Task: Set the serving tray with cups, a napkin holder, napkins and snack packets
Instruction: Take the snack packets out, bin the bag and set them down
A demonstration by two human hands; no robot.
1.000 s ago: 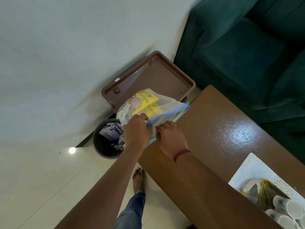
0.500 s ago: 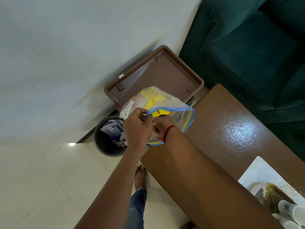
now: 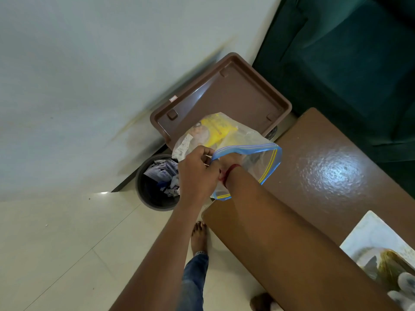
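Snack packets, yellow, sit inside clear zip bag over table's 9 o'clock corner. Going left to right: bin on floor at bag's 8 o'clock, left hand clenched on bag's blue rim, right hand buried wrist-deep in bag, fingers hidden so can't tell. Brown tray at 12 o'clock behind bag. Cups blurry at far right edge.
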